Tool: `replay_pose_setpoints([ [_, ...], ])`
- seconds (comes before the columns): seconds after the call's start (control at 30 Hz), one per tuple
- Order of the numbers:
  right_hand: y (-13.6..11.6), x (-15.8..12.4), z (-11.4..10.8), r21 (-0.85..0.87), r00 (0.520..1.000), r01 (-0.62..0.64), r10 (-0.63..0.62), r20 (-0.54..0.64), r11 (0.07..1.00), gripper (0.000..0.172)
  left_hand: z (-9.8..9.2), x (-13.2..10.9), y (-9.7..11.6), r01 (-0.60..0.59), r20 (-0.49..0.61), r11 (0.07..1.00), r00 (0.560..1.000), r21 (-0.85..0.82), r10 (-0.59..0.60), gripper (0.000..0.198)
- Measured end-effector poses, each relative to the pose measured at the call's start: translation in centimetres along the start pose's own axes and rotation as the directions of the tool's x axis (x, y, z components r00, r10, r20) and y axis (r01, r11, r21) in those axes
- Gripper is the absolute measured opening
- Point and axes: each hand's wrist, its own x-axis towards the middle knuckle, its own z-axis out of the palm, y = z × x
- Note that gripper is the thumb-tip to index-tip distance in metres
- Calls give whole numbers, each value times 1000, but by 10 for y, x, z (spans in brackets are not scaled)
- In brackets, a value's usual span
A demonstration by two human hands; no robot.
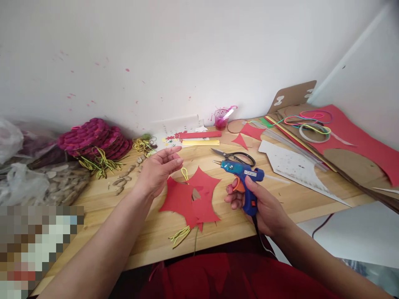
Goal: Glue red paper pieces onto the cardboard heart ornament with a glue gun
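My right hand (262, 203) is wrapped round the handle of a blue hot glue gun (245, 178) with an orange trigger, its nozzle pointing left. A clear glue stick juts from the back of the gun. My left hand (160, 168) hovers over the table, fingers stretched out and thumb apart, with nothing visible in it. Between the hands lie overlapping red star-shaped paper pieces (204, 187). A yellow cord loop (185, 174) sticks out at their top, and a yellow-green tassel (181, 236) at the bottom. Black-handled scissors (240, 158) rest just beyond the glue gun.
Magenta woven pieces (90, 139) are stacked at the left, near a plastic bag of stones (62, 182). A pink-stained cup (221, 119) and a yellow strip (201, 143) sit toward the wall. Cardboard, red sheets (364, 141) and coloured cords (314, 120) cover the right side.
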Motion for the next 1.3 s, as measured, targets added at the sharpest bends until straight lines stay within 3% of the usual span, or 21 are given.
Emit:
replay_pose_setpoints([
  [0.3, -2, -1, 2, -27, 1000, -11, 10, -24, 1000, 36, -2, 2, -3, -146, -15, 978, 989, 146, 150, 35],
  [0.6, -2, -1, 1, -48, 1000, -9, 8, -24, 999, 34, -7, 4, -8, -175, -40, 958, 981, 227, 188, 36],
  [0.9, -1, -1, -2, -40, 1000, -8, 7, -6, 999, 34, -2, 5, -6, -81, -22, 996, 996, 47, 82, 43],
  [1.3, -5, -4, -1, -31, 999, 32, -33, -35, 999, 33, 14, 29, -10, -184, 14, 954, 982, 235, 186, 27],
])
